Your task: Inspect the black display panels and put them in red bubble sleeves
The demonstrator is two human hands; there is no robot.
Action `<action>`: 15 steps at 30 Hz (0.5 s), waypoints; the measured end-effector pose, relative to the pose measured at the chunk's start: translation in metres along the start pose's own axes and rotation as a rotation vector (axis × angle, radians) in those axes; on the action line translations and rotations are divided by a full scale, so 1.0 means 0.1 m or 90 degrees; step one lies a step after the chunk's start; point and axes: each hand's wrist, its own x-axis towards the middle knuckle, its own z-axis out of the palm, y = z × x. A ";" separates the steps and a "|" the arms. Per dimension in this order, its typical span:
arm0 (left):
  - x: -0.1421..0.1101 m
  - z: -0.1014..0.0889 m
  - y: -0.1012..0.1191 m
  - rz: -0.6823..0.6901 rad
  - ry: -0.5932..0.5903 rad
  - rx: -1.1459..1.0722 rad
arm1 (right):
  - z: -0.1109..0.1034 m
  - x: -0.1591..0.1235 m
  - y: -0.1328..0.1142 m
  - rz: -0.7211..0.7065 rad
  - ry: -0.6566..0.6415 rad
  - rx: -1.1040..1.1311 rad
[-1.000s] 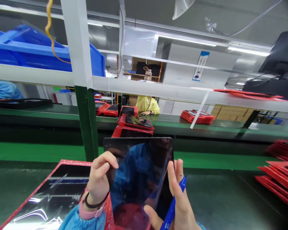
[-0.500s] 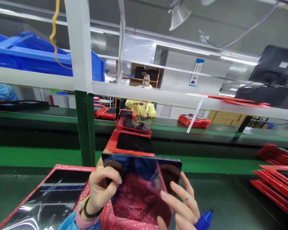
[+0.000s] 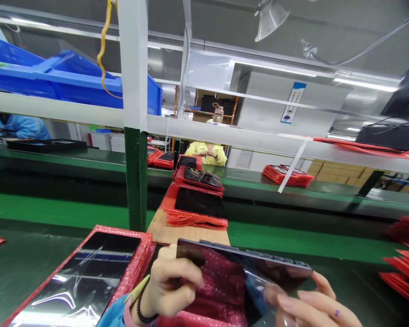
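Observation:
A glossy black tablet (image 3: 245,277) is held nearly flat at the bottom centre, its screen reflecting red bubble wrap. My left hand (image 3: 168,286) grips its left edge, fingers curled around it. My right hand (image 3: 313,304) supports its right edge, fingers stretched along the underside. Red bubble wrap (image 3: 191,318) lies below the tablet. The blue pen seen earlier is out of view.
Another tablet in a red bubble-wrap sleeve (image 3: 85,277) lies at my left. A stack of wrapped tablets (image 3: 196,206) sits on a wooden board ahead. More red stacks (image 3: 288,175) rest on the green conveyor. A green-and-white post (image 3: 134,136) stands in front. A person in yellow (image 3: 207,154) works opposite.
The tablet has tipped from upright to nearly flat and dropped lower. My right hand slid to its right edge, and the blue pen left the view.

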 end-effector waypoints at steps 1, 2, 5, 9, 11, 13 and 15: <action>0.03 0.01 0.02 0.004 -0.006 -0.002 | 0.03 0.02 -0.02 0.003 0.030 -0.012; 0.06 0.01 0.03 0.008 -0.009 -0.002 | 0.06 0.04 -0.05 -0.004 0.065 -0.030; 0.07 0.04 0.06 0.002 -0.020 -0.004 | 0.17 0.14 -0.17 0.032 0.110 -0.058; -0.17 0.15 0.07 -0.080 0.072 -0.013 | 0.18 0.21 -0.19 0.131 0.092 0.049; -0.32 0.26 0.09 -0.181 0.165 -0.063 | 0.13 0.23 -0.09 0.140 0.073 0.112; -0.41 0.36 0.13 -0.257 0.199 -0.147 | 0.09 0.23 0.03 0.123 0.061 0.148; -0.44 0.44 0.18 -0.295 0.194 -0.204 | 0.07 0.24 0.13 0.134 0.054 0.167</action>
